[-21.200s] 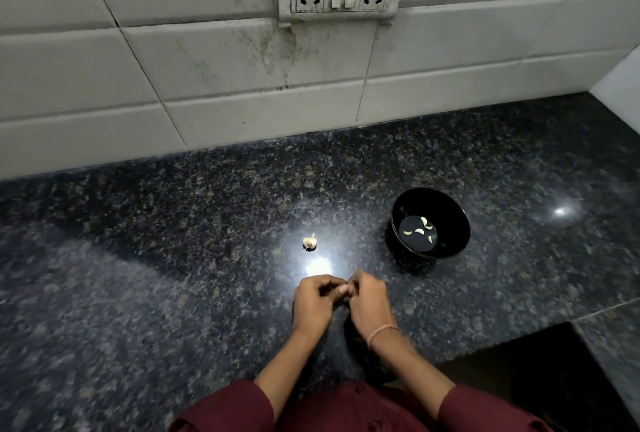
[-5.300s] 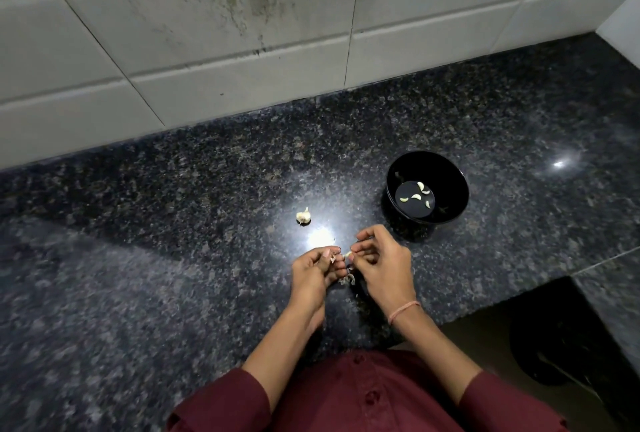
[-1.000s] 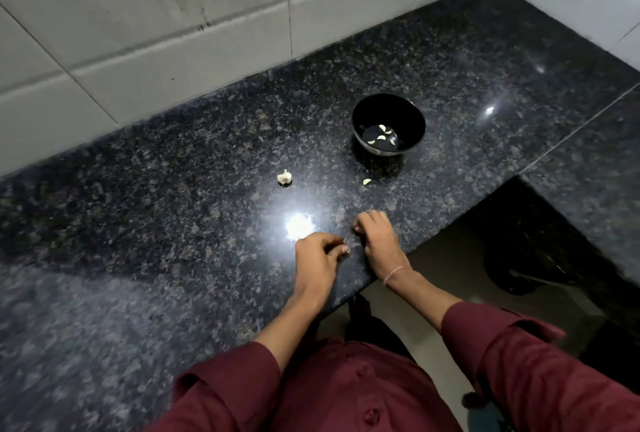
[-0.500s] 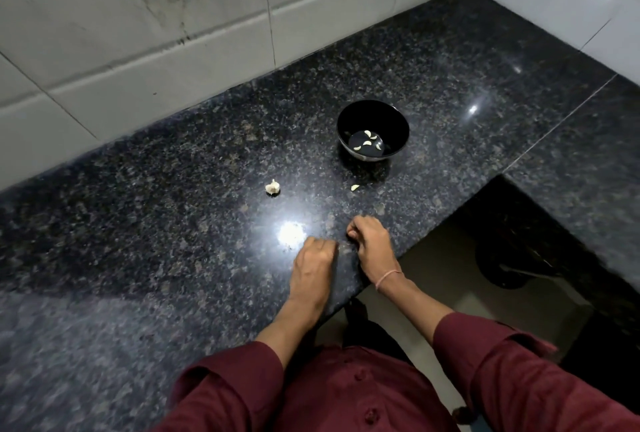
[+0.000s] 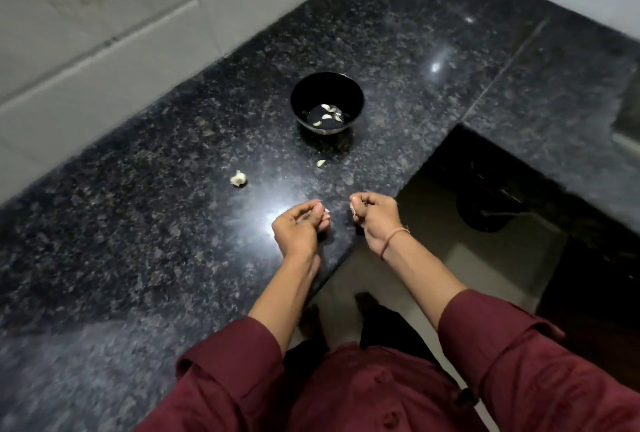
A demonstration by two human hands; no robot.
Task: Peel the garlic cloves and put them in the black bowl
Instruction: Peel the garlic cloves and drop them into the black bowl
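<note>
The black bowl (image 5: 311, 89) stands on the dark granite counter (image 5: 138, 224) with several peeled cloves (image 5: 326, 116) in its bottom. One peeled clove (image 5: 321, 163) lies on the counter just in front of the bowl. A small remnant of the garlic bulb (image 5: 238, 178) lies to the left. My left hand (image 5: 299, 229) hovers at the counter's front edge, fingertips pinched on a small pale scrap. My right hand (image 5: 372, 215) is curled beside it, past the edge, and grips pale garlic peel that pokes out by the thumb.
White tiled wall (image 5: 104, 33) runs behind the counter. The counter turns a corner at right, with a dark gap and floor (image 5: 450, 224) below my right hand. Maroon sleeves fill the lower view.
Both hands have lifted off the counter edge and moved apart, fingers curled on peel scraps. The camera has swung right and down; bowl and loose clove stay put.
</note>
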